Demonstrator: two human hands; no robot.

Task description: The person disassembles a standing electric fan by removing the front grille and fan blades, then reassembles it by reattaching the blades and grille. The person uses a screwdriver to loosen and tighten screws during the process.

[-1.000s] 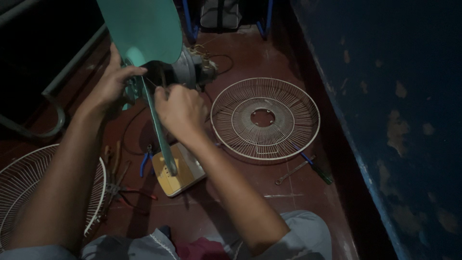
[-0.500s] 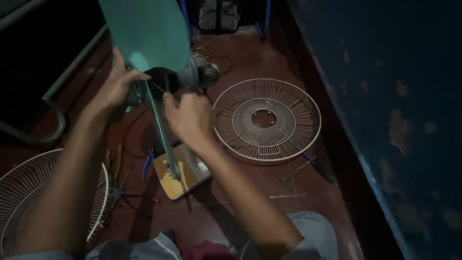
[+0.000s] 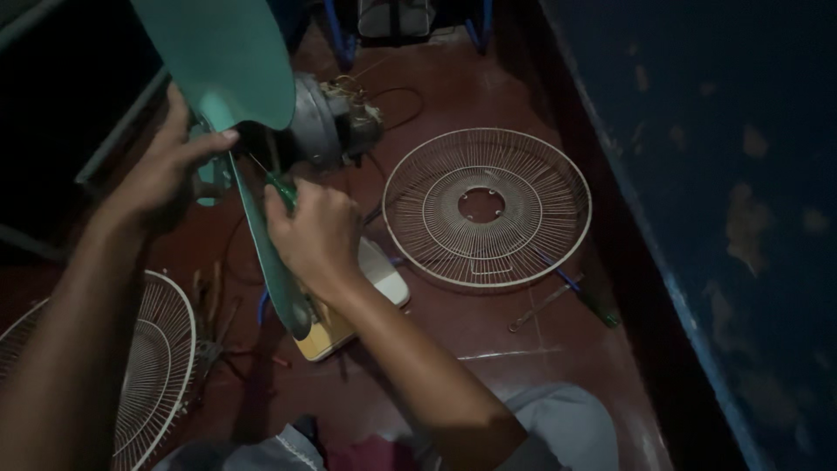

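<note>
Item: teal fan blade (image 3: 228, 65), mounted on a grey fan motor (image 3: 324, 122), far left on the reddish floor (image 3: 488, 349).

Left hand (image 3: 166, 179): grip curled around the blade hub, seemingly to keep it from turning.

Right hand (image 3: 318, 235): grip pinched on a green-handled screwdriver (image 3: 281, 190), tip aimed at the hub.

Around: white rear fan guard (image 3: 488, 209) flat on the floor, right; second wire guard (image 3: 148, 366) near left; cream fan base (image 3: 349, 310) beneath the right forearm; loose tools beside the guards.

Containers: none discernible; the far dark bag's contents cannot be told.
</note>
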